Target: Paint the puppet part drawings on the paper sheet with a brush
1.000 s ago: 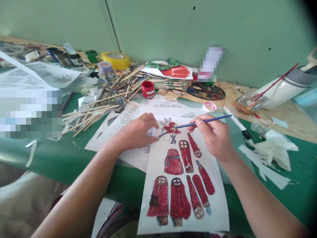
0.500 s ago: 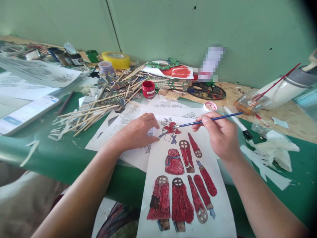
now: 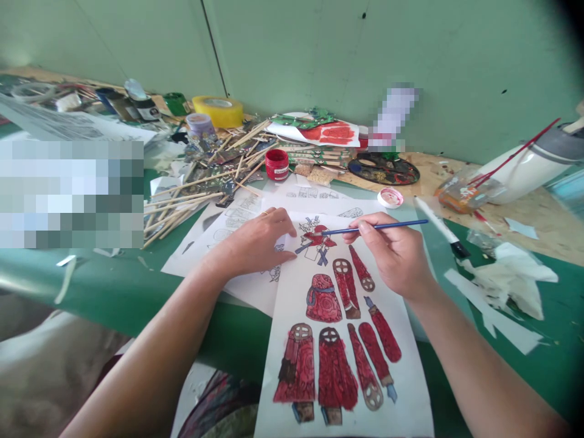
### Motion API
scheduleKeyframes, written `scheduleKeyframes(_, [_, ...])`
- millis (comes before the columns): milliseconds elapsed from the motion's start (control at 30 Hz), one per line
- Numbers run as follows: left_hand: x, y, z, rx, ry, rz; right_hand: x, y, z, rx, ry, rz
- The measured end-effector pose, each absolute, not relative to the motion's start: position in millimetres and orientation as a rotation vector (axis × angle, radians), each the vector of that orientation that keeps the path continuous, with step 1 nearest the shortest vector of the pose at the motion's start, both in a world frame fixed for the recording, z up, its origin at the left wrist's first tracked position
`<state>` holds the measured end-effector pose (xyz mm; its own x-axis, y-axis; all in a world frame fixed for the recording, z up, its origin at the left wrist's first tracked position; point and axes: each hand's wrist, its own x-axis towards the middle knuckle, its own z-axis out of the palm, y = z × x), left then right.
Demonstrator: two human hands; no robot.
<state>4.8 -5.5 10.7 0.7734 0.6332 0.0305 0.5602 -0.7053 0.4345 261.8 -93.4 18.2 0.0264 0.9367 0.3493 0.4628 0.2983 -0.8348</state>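
Observation:
A sheet of paper (image 3: 292, 304) lies before me, printed with puppet-like figure parts, most of them painted dark red. Near its top is a head drawing (image 3: 314, 240), partly red with blue ribbons. My right hand (image 3: 387, 246) grips a blue paintbrush (image 3: 378, 225), its tip on the red area of that drawing. Resting at the sheet's upper left edge, my left hand (image 3: 260, 243) has its thumb and forefinger spread apart beside the head drawing. Beyond the hands stand an uncapped red paint jar (image 3: 276, 165) and its upturned lid (image 3: 390, 198).
Wooden sticks (image 3: 182, 207) and cut pieces pile up at the left, near yellow tape (image 3: 218, 111). A paint palette (image 3: 383, 168) sits by the wall. To the right are a white marker (image 3: 441, 228), a cup of orange liquid (image 3: 460, 191) and crumpled tissue (image 3: 515, 274).
The brush tip has shifted slightly left across the red part of the head drawing, and my right hand moved left with it. My left hand stays in place on the paper.

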Motion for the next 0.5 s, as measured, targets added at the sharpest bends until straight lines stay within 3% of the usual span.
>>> scheduleKeyframes(500, [4.2,-5.0,9.8,2.557,0.907,0.248,264.9,-93.2,18.6,-1.337,-1.579,0.587])
